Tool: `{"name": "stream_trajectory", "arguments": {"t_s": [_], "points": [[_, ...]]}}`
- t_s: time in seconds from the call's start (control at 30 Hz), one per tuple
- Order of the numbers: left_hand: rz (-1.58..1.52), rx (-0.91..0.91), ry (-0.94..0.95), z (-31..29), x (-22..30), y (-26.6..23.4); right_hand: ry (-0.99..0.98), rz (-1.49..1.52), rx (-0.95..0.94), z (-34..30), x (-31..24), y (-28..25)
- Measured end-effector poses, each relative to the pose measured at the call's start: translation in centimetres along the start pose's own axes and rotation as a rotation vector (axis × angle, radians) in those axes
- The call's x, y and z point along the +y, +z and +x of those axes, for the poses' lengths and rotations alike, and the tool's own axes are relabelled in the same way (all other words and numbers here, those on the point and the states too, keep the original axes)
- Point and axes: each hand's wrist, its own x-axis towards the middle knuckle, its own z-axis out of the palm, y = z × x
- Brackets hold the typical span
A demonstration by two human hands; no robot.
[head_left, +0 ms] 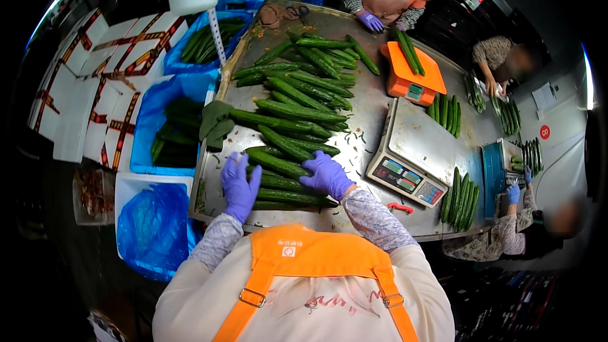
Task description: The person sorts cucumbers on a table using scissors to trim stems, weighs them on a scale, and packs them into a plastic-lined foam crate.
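Observation:
A heap of long green cucumbers (297, 111) covers the left part of the metal table, most of them lying crosswise. Both my hands wear purple gloves. My left hand (239, 185) is at the left ends of the nearest cucumbers, fingers apart and pointing away from me, holding nothing. From the right, my right hand (328, 175) curls over the end of a cucumber (277, 164) in the near rows; its fingertips are partly hidden. More cucumbers (288, 197) lie between my hands, close to the table's front edge.
Right of the heap stand a digital scale (421, 145) and an orange scale (413, 76) carrying cucumbers. A small red-handled tool (400, 208) lies near the front edge. Blue-lined bins (142, 130) and white boxes (120, 44) stand left. Co-workers are across the table and at right.

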Motion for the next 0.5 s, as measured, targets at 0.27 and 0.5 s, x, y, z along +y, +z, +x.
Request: {"name": "stream_trajectory", "arguments": {"t_s": [0.27, 0.5], "points": [[0.16, -0.234, 0.311, -1.8, 4.1, -1.8, -0.05, 0.007, 0.128, 0.7, -0.6, 1.6], [0.119, -0.206, 0.58, -3.2, 3.2, 0.7, -0.02, 0.09, 0.04, -4.8, -0.6, -0.3]]}}
